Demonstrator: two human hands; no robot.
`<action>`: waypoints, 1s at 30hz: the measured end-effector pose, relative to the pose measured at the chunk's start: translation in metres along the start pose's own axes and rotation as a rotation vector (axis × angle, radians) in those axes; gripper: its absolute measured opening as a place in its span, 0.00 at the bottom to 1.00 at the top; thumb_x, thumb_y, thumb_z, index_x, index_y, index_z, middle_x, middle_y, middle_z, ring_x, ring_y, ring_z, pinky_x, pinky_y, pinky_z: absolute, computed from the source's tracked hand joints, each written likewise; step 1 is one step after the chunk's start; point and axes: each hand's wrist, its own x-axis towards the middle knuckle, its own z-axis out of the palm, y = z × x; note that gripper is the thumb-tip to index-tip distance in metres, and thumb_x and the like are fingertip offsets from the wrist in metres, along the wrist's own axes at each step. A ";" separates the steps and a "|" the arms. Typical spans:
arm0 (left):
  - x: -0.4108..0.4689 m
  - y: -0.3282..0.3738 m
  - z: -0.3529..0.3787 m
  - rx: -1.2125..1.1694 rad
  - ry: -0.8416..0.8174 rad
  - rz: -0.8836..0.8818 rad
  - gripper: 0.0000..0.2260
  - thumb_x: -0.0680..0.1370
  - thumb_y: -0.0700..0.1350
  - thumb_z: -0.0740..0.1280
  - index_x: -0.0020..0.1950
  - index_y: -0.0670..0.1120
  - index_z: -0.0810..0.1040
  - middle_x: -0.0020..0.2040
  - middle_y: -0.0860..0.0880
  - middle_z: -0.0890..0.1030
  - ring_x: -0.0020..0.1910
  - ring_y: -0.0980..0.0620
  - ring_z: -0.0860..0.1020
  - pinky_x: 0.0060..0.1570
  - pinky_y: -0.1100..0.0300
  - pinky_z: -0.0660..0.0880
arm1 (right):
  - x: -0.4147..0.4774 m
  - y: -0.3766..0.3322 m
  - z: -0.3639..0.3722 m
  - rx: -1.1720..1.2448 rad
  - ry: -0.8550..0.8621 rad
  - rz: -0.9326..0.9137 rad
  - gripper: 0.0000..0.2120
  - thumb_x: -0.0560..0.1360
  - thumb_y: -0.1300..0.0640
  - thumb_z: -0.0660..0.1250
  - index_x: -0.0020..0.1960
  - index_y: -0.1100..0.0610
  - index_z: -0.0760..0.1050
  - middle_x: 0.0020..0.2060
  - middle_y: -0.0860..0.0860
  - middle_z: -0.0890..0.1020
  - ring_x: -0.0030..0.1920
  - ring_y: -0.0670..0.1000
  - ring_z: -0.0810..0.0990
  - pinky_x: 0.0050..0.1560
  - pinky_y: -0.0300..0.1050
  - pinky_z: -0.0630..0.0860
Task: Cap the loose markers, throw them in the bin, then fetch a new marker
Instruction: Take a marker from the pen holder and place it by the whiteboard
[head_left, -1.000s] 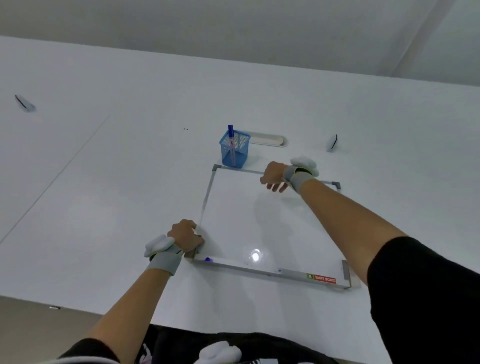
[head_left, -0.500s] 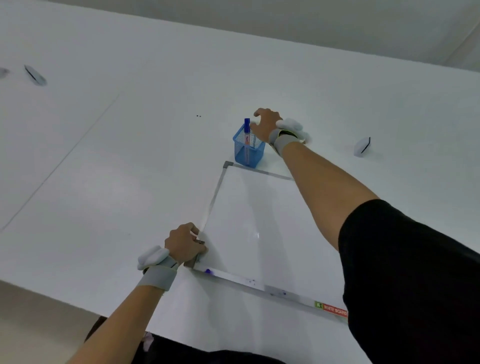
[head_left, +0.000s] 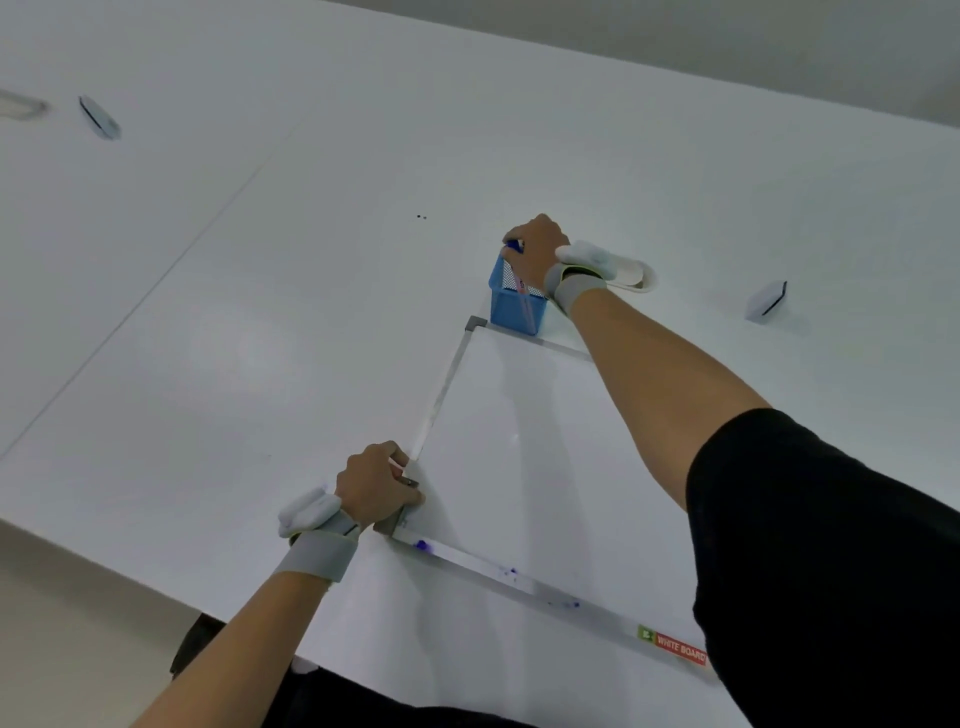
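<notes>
Head view: the right hand (head_left: 537, 254) has its grip clamped on the blue marker (head_left: 514, 245), which stands in the mesh holder (head_left: 517, 309) on the counter (head_left: 260, 312). The left hand (head_left: 376, 488) is closed on the whiteboard (head_left: 519, 441) corner. A slanted pull could tip the light holder.

arms bare | left hand (head_left: 376, 488), right hand (head_left: 537, 254): grey wrist straps, white padded pieces | black short sleeve (head_left: 831, 545), right arm
</notes>
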 end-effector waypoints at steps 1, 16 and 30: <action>0.000 0.000 0.000 -0.003 -0.004 -0.002 0.19 0.66 0.45 0.77 0.53 0.44 0.77 0.52 0.44 0.82 0.45 0.48 0.76 0.53 0.55 0.75 | -0.002 0.000 0.001 0.010 0.003 0.002 0.16 0.78 0.53 0.61 0.62 0.56 0.77 0.63 0.58 0.73 0.58 0.59 0.77 0.59 0.48 0.73; -0.005 0.001 -0.003 -0.012 -0.029 0.017 0.15 0.64 0.43 0.77 0.46 0.46 0.75 0.52 0.43 0.82 0.52 0.42 0.79 0.55 0.52 0.77 | -0.063 -0.013 -0.078 0.232 0.369 0.047 0.14 0.77 0.58 0.62 0.60 0.60 0.78 0.58 0.58 0.80 0.57 0.57 0.78 0.60 0.46 0.71; -0.001 -0.009 0.007 0.026 0.063 0.068 0.18 0.66 0.45 0.76 0.54 0.43 0.79 0.54 0.43 0.82 0.53 0.42 0.78 0.53 0.54 0.74 | -0.217 0.087 -0.078 0.785 0.687 0.477 0.08 0.73 0.61 0.68 0.52 0.61 0.78 0.47 0.58 0.83 0.43 0.53 0.82 0.52 0.51 0.81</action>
